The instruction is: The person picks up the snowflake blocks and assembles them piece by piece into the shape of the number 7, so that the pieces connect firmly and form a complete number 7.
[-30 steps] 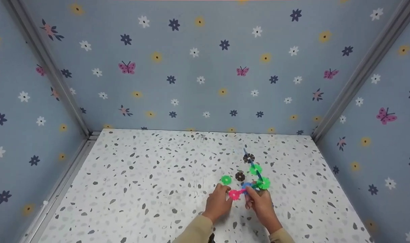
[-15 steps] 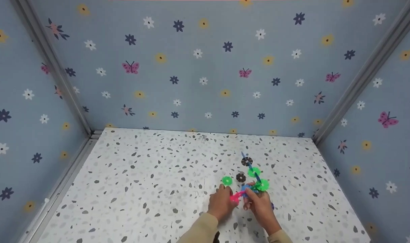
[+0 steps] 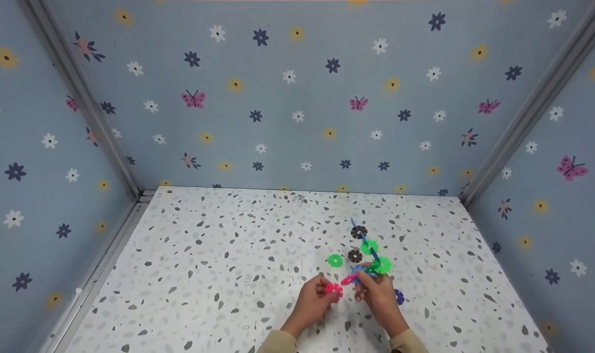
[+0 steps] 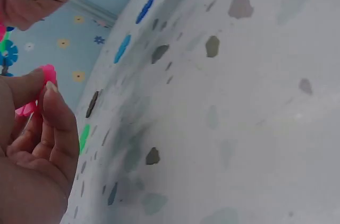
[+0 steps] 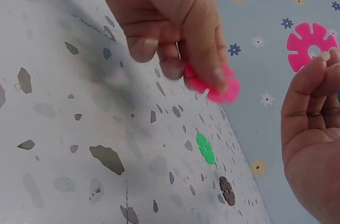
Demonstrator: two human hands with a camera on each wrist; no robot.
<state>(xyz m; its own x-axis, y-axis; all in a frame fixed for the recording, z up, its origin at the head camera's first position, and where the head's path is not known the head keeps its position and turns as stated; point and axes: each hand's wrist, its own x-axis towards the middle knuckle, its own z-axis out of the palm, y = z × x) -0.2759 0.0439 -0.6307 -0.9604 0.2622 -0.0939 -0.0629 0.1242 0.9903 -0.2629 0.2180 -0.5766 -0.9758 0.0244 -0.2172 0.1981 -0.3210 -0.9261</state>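
My left hand [image 3: 313,300] pinches a flat pink notched disc [image 3: 334,291] between thumb and fingers; the right wrist view shows this disc [image 5: 231,88] too. My right hand [image 3: 380,296] holds the near end of a chain of interlocked notched discs. At that end, a second pink disc [image 5: 300,49] sticks out past the right fingertips. A small gap separates the two pink discs. Beyond the right hand the chain runs away over the table, with a green disc [image 3: 382,265], another green disc [image 3: 369,247], a dark brown disc [image 3: 359,232] and blue ones seen edge-on. The right fingers partly hide its near end.
A loose green disc [image 3: 335,261] and a loose brown disc [image 3: 355,256] lie just beyond the hands. To the right of the right hand is a dark blue disc [image 3: 400,296], partly covered. The speckled white table [image 3: 204,269] is enclosed by flower-patterned panels [image 3: 297,98].
Half a second ago the pink pieces met between the hands. Since then my left hand has drawn back slightly with one pink disc, leaving a gap. The right hand has hardly moved.
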